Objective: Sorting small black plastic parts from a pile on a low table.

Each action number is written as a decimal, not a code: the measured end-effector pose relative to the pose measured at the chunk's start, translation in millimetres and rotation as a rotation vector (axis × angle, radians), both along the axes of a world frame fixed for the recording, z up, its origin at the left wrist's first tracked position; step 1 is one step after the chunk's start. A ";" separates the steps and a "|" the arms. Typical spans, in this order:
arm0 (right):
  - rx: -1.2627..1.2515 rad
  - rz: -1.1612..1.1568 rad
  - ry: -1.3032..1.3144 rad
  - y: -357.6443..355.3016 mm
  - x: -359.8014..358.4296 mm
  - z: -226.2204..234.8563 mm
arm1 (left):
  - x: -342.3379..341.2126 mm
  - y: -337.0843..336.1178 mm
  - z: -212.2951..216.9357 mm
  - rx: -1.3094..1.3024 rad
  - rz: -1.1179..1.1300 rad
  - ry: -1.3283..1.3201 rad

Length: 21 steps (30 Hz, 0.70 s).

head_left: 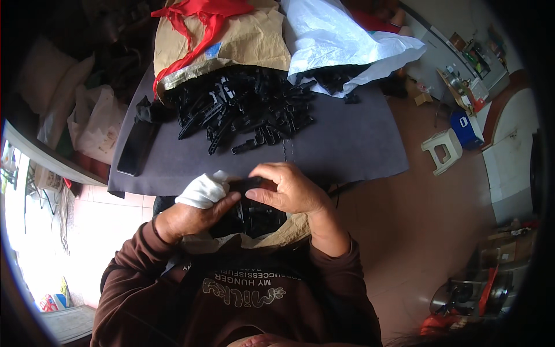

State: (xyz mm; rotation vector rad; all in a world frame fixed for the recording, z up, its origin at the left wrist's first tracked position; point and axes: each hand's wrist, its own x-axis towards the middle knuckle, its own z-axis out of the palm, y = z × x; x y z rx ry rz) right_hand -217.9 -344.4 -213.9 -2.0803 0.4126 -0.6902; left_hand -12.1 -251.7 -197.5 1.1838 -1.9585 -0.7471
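Over my lap, both hands meet at a small black plastic piece (247, 184). My left hand (193, 220) is closed around a bunched white cloth (202, 192) and one end of the piece. From the other side my right hand (289, 188) pinches it between thumb and fingers. Its exact shape is mostly hidden by the fingers. Just below my hands, an open paper sack (298, 228) on my lap contains more black plastic parts (263, 220). Across the table lies a loose heap of long black plastic parts (243, 110).
A grey cloth-covered table (358, 139) stands ahead. On it, a brown paper sack (243, 37) with red cloth (222, 7) and a white woven sack (341, 43) spill black parts. A long black flat object (133, 153) lies left. A white stool (442, 151) stands right.
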 end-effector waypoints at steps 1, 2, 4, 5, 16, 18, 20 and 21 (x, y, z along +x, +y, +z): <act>0.000 -0.001 -0.001 -1.4 0.5 -1.8 | 6.7 -1.8 0.3 -0.019 -0.063 0.001; 0.004 0.064 0.028 -3.3 -1.3 -4.2 | 12.2 -5.9 6.5 0.030 -0.100 0.049; -0.071 0.015 0.080 -3.1 -0.8 -3.7 | 25.7 -22.7 10.9 0.074 0.131 -0.570; -0.154 -0.091 0.097 0.7 4.7 2.3 | 37.1 -25.1 1.3 -0.350 0.312 -0.662; -0.619 -0.558 0.382 4.2 40.5 -17.1 | 22.4 -78.1 -3.1 -0.652 0.268 -0.882; -0.625 -0.552 0.364 1.6 34.8 -17.3 | 27.4 -75.9 -4.9 -0.622 0.305 -0.701; -0.613 -0.504 0.342 -2.3 27.7 -18.5 | 37.1 -74.2 -16.8 -0.706 0.280 -0.614; -0.615 -0.497 0.343 -3.1 24.4 -17.4 | 38.6 -69.0 -23.0 -0.572 0.296 -0.325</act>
